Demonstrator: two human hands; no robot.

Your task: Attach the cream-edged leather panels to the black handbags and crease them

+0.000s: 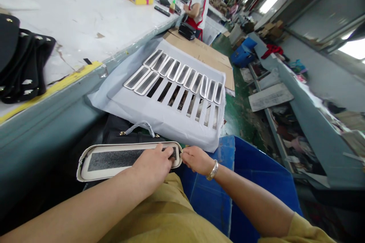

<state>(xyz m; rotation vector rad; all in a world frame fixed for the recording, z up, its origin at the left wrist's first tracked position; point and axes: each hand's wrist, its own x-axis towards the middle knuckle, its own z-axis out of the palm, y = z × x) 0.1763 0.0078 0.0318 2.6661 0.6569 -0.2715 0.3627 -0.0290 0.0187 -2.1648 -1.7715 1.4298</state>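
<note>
With my left hand [156, 161] over the dark strip [114, 158], its grip unclear, and my right hand [197, 159] pinching the rim's end, I judged steady pressure best for the long cream piece [125, 147] before me, near the pale sheet [137, 108].

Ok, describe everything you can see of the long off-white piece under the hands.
The long piece has rounded ends. A raised off-white rim, perhaps leather-like, surrounds an off-white base bearing a dark grey strip. It lies crosswise before the person, face up. The left hand rests on it near its right end; the right hand grips the rim there.
</note>
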